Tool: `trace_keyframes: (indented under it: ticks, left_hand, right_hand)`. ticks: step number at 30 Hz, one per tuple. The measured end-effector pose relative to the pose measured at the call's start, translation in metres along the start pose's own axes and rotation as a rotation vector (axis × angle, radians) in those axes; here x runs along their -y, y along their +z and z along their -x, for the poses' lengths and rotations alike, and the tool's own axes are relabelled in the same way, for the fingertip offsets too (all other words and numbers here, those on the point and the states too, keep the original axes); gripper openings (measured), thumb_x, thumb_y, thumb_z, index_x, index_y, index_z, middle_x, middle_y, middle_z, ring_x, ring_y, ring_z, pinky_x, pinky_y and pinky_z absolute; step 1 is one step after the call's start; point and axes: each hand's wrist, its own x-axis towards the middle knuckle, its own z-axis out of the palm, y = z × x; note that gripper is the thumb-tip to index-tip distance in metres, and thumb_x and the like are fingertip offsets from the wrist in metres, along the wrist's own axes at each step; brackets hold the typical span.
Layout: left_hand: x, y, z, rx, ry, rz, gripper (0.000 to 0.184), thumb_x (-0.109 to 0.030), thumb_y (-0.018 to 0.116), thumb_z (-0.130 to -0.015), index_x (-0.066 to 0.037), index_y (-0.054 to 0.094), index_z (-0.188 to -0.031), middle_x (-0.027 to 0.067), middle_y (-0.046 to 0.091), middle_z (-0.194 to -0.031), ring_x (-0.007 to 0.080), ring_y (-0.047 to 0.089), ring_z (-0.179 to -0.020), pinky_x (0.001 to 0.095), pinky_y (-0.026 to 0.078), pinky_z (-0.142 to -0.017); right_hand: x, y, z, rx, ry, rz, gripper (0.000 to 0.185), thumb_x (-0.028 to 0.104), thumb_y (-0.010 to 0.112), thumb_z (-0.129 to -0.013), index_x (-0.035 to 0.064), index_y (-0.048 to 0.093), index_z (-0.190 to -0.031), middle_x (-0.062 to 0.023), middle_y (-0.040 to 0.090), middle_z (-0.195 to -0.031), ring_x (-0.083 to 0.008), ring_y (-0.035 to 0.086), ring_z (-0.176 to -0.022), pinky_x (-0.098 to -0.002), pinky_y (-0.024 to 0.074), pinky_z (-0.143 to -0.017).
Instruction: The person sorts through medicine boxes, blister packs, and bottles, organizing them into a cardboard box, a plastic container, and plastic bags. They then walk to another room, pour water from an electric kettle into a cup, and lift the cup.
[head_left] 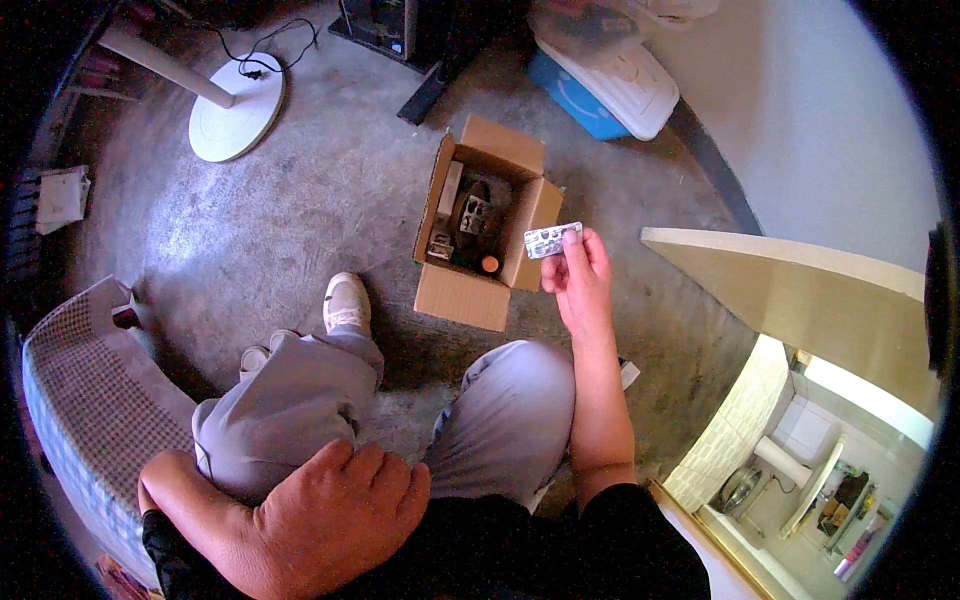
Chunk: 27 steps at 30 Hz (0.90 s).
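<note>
Right of middle, the right hand [577, 282] is pinching 1 pill pack [546, 241]; pinching its edge softly is best. Bottom left, the left hand [335, 515] is hiding its grip: can't tell.

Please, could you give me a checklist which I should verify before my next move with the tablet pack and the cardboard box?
1. Pack in grip: ok. The right hand pinches the blister pack at one end.
2. Box open: ok. The flaps of the cardboard box are spread outward.
3. Box supported: ok. It stands on the floor.
4. Pack above the opening: not ok. In this view it is at the right side flap, outside the opening.
5. Left hand empty: cannot tell. The fingers are curled and the palm is hidden.
6. All pockets of the pack filled: cannot tell. They are too small to judge.
</note>
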Motion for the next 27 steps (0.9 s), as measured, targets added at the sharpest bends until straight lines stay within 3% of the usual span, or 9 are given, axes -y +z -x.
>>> trace_keyframes:
  ticks: [5, 8, 14, 17, 20, 23, 24, 26, 27]
  left_hand:
    - [0.0, 0.002, 0.001, -0.004, 0.005, -0.012, 0.096, -0.07, 0.058, -0.053, -0.011, 0.045, -0.127, 0.0048, 0.052, -0.113, 0.0215, 0.048, -0.108, 0.0379, 0.034, -0.101]
    - [0.0, 0.003, 0.001, -0.007, 0.011, -0.009, 0.093, -0.07, 0.058, -0.055, -0.011, 0.046, -0.127, 0.0047, 0.053, -0.113, 0.0217, 0.048, -0.108, 0.0382, 0.035, -0.1]
    - [0.001, 0.006, 0.0, -0.018, 0.03, -0.004, 0.088, -0.068, 0.058, -0.059, -0.011, 0.049, -0.125, 0.0045, 0.054, -0.111, 0.0223, 0.049, -0.106, 0.0388, 0.037, -0.098]
    - [0.001, 0.008, -0.001, -0.029, 0.047, -0.01, 0.085, -0.067, 0.058, -0.06, -0.011, 0.05, -0.124, 0.0043, 0.054, -0.11, 0.0225, 0.05, -0.105, 0.0391, 0.038, -0.097]
    - [0.003, 0.013, -0.001, -0.045, 0.074, 0.007, 0.083, -0.067, 0.058, -0.062, -0.012, 0.051, -0.124, 0.0042, 0.054, -0.11, 0.0228, 0.05, -0.104, 0.0395, 0.039, -0.096]
    - [0.009, 0.02, -0.001, -0.068, 0.141, 0.086, 0.08, -0.066, 0.058, -0.064, -0.012, 0.052, -0.123, 0.0041, 0.055, -0.109, 0.0231, 0.051, -0.103, 0.0398, 0.04, -0.095]
    - [0.013, 0.021, -0.005, -0.081, 0.182, 0.131, 0.079, -0.066, 0.058, -0.065, -0.012, 0.052, -0.123, 0.0041, 0.055, -0.109, 0.0232, 0.051, -0.103, 0.0399, 0.04, -0.095]
    - [0.033, 0.013, -0.025, -0.094, 0.363, 0.255, 0.078, -0.068, 0.057, -0.066, -0.012, 0.053, -0.121, 0.004, 0.055, -0.107, 0.0227, 0.051, -0.101, 0.039, 0.041, -0.094]
    - [0.046, 0.007, -0.038, -0.096, 0.477, 0.327, 0.079, -0.07, 0.056, -0.066, -0.012, 0.054, -0.119, 0.0039, 0.055, -0.105, 0.0221, 0.051, -0.1, 0.0379, 0.041, -0.094]
  right_hand:
    - [0.007, 0.017, 0.004, -0.03, -0.049, -0.089, 0.009, 0.006, 0.057, -0.095, 0.0081, 0.049, -0.099, -0.0083, 0.059, -0.098, -0.016, 0.064, -0.086, -0.0281, 0.0569, -0.071]
    - [0.005, 0.02, 0.006, 0.034, -0.188, 0.148, 0.021, -0.005, 0.06, -0.088, 0.0077, 0.047, -0.097, -0.01, 0.056, -0.106, -0.0186, 0.065, -0.087, -0.0293, 0.0571, -0.077]
    - [0.021, 0.031, 0.013, 0.14, -0.773, 0.856, 0.033, -0.008, 0.072, -0.075, 0.0075, 0.048, -0.093, -0.0112, 0.057, -0.105, -0.0216, 0.06, -0.093, -0.033, 0.0487, -0.084]
    - [0.028, 0.04, 0.02, 0.173, -0.786, 0.831, 0.035, -0.007, 0.074, -0.071, 0.0071, 0.049, -0.091, -0.012, 0.058, -0.104, -0.0237, 0.057, -0.096, -0.034, 0.046, -0.085]
    - [0.032, 0.04, 0.023, 0.152, -0.849, 0.9, 0.036, -0.001, 0.077, -0.069, 0.0088, 0.056, -0.096, -0.0122, 0.061, -0.103, -0.0298, 0.061, -0.094, -0.0369, 0.0501, -0.079]
    - [0.058, 0.064, 0.047, 0.168, -0.884, 0.964, 0.031, -0.008, 0.074, -0.07, 0.0052, 0.058, -0.093, -0.0127, 0.06, -0.099, -0.0246, 0.06, -0.088, -0.0345, 0.0496, -0.078]
    - [0.066, 0.07, 0.056, 0.218, -0.887, 0.91, 0.028, -0.008, 0.075, -0.069, 0.0044, 0.062, -0.09, -0.0146, 0.061, -0.098, -0.0253, 0.062, -0.083, -0.037, 0.0516, -0.07]
    - [0.083, 0.086, 0.087, 0.318, -0.842, 0.673, 0.031, -0.002, 0.078, -0.068, 0.0075, 0.065, -0.095, -0.011, 0.064, -0.096, -0.0253, 0.065, -0.084, -0.0365, 0.0529, -0.071]
    - [0.105, 0.098, 0.091, 0.63, -0.482, 0.262, 0.022, -0.005, 0.074, -0.071, 0.0026, 0.062, -0.088, -0.0159, 0.063, -0.086, -0.0252, 0.063, -0.074, -0.0399, 0.0508, -0.062]
